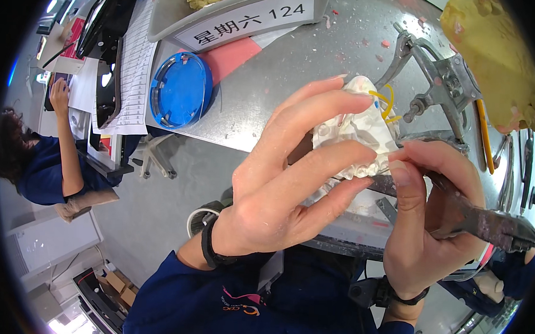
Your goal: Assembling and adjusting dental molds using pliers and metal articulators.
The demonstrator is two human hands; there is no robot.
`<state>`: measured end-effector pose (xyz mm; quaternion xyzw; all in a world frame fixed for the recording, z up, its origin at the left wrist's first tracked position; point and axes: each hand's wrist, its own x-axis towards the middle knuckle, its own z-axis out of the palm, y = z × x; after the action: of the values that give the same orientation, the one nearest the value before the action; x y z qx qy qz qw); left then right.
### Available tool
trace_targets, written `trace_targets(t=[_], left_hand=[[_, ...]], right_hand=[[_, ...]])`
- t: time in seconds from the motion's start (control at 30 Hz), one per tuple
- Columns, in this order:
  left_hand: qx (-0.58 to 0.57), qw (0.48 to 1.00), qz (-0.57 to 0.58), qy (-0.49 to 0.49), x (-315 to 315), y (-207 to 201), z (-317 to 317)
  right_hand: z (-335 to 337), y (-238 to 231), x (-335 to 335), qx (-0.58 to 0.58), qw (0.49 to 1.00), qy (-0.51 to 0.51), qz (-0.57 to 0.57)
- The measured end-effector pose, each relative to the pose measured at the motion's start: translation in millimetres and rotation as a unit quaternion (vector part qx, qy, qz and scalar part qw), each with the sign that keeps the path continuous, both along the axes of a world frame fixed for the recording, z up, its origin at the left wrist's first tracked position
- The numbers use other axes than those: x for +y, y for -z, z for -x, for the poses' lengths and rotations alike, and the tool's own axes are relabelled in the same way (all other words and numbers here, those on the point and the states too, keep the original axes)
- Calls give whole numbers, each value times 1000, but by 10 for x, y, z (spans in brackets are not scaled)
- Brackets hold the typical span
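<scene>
The left hand [271, 212] pinches a white cast [365, 128], while the right hand [416, 248] curls around a metal tool [499, 227].

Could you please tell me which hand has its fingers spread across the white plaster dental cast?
The left hand spans the white plaster dental cast, whereas the right hand grips a grey metal tool.

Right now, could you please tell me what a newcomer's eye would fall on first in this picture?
Probably the white cast near the centre, with yellow strands at its upper right, held in the left hand. Beside it on the right, the right hand holds a dark metal tool. Next come the bright blue round piece at upper left and the large yellowish lump at upper right.
</scene>
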<state>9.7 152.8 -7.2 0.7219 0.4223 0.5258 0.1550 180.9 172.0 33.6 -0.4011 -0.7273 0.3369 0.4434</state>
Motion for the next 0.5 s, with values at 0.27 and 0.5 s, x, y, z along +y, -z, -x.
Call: trace_targets(t=[0.27,0.5], left_hand=[[-1,1000,0,1,-15,13,18],[12,1000,-4,-9,-23,-72,28]], right_hand=[[-6,155,-36,67,998,13,-10],[-49,59,-25,41,999,1,-10]])
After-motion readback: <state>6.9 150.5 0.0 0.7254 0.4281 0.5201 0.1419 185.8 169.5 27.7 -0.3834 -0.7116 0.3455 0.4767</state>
